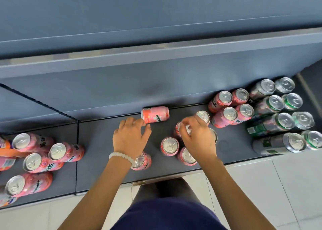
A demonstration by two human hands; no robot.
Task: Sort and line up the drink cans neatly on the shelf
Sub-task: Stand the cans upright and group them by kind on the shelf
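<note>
A pink can (155,114) lies on its side at the back of the grey shelf (97,139). My left hand (130,139) reaches toward it, curled fingertips touching its left end. My right hand (196,135) grips the top of an upright pink can (178,129) in a loose cluster of pink cans (169,146). Another upright pink can (142,161) stands under my left wrist. A tidy block of pink cans (230,107) stands to the right.
Green and silver cans (278,111) stand in rows at the far right. More pink cans (41,160) and orange cans (7,149) crowd the left shelf section beyond a divider (77,156). The tiled floor (278,186) lies below the shelf's front edge.
</note>
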